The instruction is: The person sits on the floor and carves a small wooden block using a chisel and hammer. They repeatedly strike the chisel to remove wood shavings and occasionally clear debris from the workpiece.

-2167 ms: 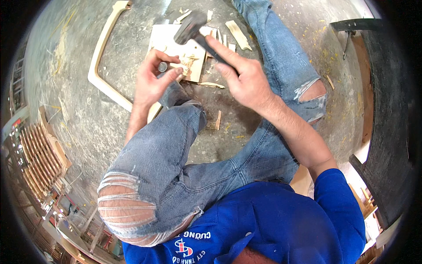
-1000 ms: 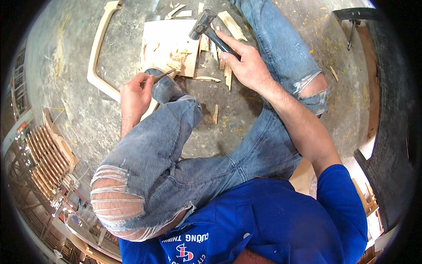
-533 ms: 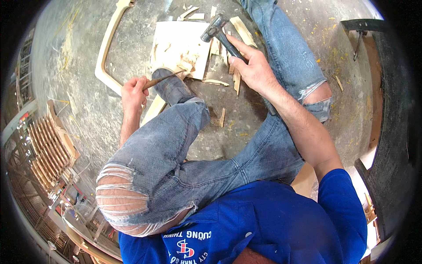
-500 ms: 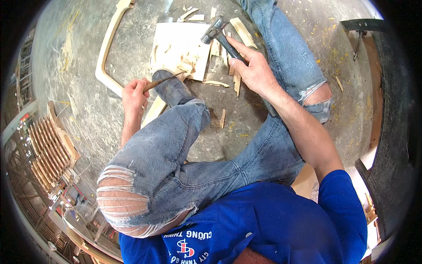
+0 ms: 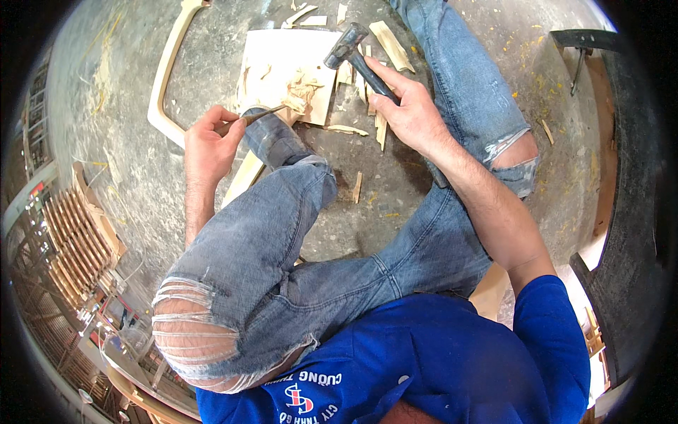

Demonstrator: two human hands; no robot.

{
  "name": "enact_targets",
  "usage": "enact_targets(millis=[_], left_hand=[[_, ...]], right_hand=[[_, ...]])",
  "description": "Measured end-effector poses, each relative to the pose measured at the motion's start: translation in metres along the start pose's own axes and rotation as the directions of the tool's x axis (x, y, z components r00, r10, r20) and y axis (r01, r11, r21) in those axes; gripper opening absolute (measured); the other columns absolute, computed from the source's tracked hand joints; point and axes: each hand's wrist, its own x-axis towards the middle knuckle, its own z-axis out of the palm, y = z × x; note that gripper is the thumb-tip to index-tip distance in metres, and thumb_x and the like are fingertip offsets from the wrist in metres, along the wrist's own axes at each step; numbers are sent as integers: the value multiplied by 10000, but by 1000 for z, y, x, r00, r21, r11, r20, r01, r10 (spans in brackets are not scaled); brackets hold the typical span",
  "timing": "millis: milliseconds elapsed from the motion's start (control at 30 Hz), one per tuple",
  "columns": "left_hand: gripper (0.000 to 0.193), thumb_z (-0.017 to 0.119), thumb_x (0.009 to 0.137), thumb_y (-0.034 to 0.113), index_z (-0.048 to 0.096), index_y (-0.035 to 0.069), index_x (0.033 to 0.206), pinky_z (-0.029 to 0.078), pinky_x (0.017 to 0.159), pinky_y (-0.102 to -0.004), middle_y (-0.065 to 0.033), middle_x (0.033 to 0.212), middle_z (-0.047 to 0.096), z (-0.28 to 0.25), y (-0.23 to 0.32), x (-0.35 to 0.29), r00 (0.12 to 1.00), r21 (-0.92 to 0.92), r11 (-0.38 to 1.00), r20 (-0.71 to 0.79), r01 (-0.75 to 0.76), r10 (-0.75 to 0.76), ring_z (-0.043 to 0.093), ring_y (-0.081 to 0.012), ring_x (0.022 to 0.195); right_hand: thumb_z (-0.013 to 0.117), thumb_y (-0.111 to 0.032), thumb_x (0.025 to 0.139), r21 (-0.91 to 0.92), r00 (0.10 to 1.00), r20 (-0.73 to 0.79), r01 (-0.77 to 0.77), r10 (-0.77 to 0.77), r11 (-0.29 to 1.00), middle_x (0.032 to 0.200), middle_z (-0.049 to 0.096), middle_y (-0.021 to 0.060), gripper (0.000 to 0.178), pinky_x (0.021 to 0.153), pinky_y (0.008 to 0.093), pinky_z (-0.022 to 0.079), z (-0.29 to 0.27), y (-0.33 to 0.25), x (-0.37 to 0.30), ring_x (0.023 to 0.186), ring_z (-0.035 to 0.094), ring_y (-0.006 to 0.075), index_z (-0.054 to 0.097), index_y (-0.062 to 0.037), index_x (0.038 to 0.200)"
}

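My left hand [image 5: 210,147] is closed round the handle of a slim chisel [image 5: 265,113]. Its blade points right, passing over the toe of my shoe [image 5: 263,138], with its tip beside curled shavings [image 5: 304,93]. A pale wooden piece [image 5: 245,178] runs under that shoe; its far end lies by the chisel tip, and I cannot tell whether the two touch. In my right hand [image 5: 415,119] is a hammer [image 5: 371,76], gripped by its dark handle with the index finger stretched along it. The hammer's metal head is raised to the right of the chisel, apart from it.
A whitish flat board [image 5: 282,53] lies on the concrete floor beneath the shavings. Wood offcuts [image 5: 390,46] are scattered right of it. Farther left lies a curved wooden part [image 5: 161,85]. A rack of slatted wooden pieces [image 5: 79,237] stands left, and a black curved object [image 5: 639,205] right.
My left hand has shifted slightly up and turned, its fingers now wrapped farther over the chisel handle. The chisel tip has moved a little up and left. The hammer has barely moved.
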Motion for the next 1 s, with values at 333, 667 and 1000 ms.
enact_targets(millis=[333, 667, 1000], left_hand=[[182, 757, 914, 207, 722, 35, 964, 580, 713, -356, -122, 831, 784, 7, 11, 6, 1000, 92, 996, 23, 19, -21, 742, -164, 766], [162, 744, 923, 177, 700, 23, 948, 572, 698, -376, -130, 799, 765, 18, 24, 8, 997, 150, 985, 9, -82, 81, 746, -204, 768], [126, 747, 965, 140, 701, 27, 997, 548, 599, -350, -121, 762, 748, 25, -18, 4, 964, -6, 964, -24, -265, 265, 734, -207, 664]], right_hand=[[631, -125, 960, -63, 999, 43, -19, 22, 998, 1040, 737, 195, 640, 910, 369, 563, 2, -3, -1, 880, 704, 238, 505, -178, 1585], [629, -133, 969, -70, 999, 48, -3, 6, 998, 1035, 731, 184, 641, 887, 360, 563, 4, -3, -2, 866, 693, 219, 494, -178, 1594], [654, -161, 968, -117, 998, 62, 10, -3, 993, 1067, 744, 185, 637, 939, 358, 554, 8, 0, -2, 931, 711, 238, 502, -179, 1586]])
